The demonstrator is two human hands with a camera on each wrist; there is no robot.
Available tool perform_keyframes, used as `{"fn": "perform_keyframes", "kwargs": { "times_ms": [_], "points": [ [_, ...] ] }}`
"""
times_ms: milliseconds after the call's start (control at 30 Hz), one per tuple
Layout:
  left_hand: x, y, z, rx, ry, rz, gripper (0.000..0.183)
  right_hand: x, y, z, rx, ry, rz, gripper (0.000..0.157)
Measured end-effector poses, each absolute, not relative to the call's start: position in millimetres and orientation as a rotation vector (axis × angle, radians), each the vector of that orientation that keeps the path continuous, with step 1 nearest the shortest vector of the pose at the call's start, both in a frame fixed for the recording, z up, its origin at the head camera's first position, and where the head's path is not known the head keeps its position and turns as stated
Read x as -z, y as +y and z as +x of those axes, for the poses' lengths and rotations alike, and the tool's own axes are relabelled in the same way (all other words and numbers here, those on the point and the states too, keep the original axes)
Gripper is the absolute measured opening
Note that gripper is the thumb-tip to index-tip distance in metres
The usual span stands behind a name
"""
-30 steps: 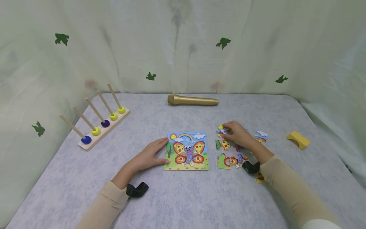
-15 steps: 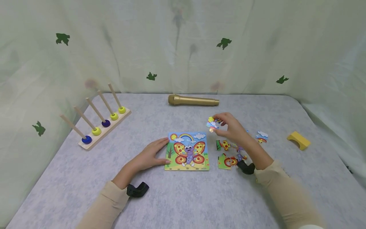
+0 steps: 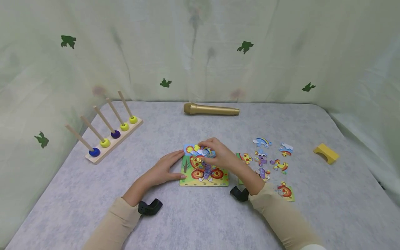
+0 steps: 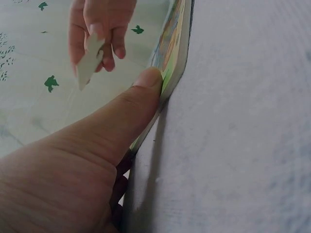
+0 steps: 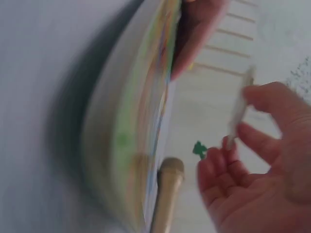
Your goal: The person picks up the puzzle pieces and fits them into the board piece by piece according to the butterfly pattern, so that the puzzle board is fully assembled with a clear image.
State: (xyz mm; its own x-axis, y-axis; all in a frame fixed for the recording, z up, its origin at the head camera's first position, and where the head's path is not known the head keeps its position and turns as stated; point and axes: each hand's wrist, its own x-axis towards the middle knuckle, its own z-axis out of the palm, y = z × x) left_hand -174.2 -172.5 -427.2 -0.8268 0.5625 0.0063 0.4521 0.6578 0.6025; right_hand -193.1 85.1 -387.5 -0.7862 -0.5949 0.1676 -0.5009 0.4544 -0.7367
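The left sleeve (image 3: 110,220), toward 7 o'clock, and the right sleeve (image 3: 281,215), toward 5 o'clock, are coloured plain beige. A bent black device (image 3: 150,207) is worn on the left wrist's 3 o'clock side, a matching unit (image 3: 239,193) on the right's 9 o'clock. White fabric (image 3: 313,247) is glimpsed below the right sleeve.

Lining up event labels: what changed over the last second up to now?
The right hand lifted a puzzle piece from the left side of the loose pieces and carried it left; it now pinches it above the butterfly board. Nothing let go. Unchanged: the left hand at the board's left edge, the board, microphone, peg stand and yellow block.
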Motion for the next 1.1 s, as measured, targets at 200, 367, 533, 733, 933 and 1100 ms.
{"fn": "perform_keyframes", "kwargs": {
  "times_ms": [200, 367, 533, 733, 933, 1100],
  "points": [
    [427.9, -173.2, -174.9, -0.892, 2.707, 0.828, 0.084, 403.6, 73.3, -199.1, 1.143, 2.577, -0.906, 0.043],
    [427.2, -173.1, -174.0, -0.883, 2.706, 0.810, 0.085, 412.5, 68.5, -204.5, 1.047, 2.642, -0.860, 0.043],
    [426.9, -172.4, -173.2, -0.886, 2.698, 0.801, 0.086, 416.7, 67.3, -207.8, 0.941, 2.699, -0.836, 0.044],
    [427.3, -171.8, -173.0, -0.887, 2.699, 0.808, 0.086, 418.0, 68.8, -209.2, 0.902, 2.710, -0.824, 0.044],
    [425.3, -171.6, -173.0, -0.869, 2.700, 0.808, 0.085, 418.6, 65.1, -213.2, 0.804, 2.770, -0.864, 0.046],
    [421.6, -170.7, -173.0, -0.855, 2.690, 0.833, 0.085, 418.8, 61.9, -215.9, 0.763, 2.786, -0.863, 0.044]
  ]
}}
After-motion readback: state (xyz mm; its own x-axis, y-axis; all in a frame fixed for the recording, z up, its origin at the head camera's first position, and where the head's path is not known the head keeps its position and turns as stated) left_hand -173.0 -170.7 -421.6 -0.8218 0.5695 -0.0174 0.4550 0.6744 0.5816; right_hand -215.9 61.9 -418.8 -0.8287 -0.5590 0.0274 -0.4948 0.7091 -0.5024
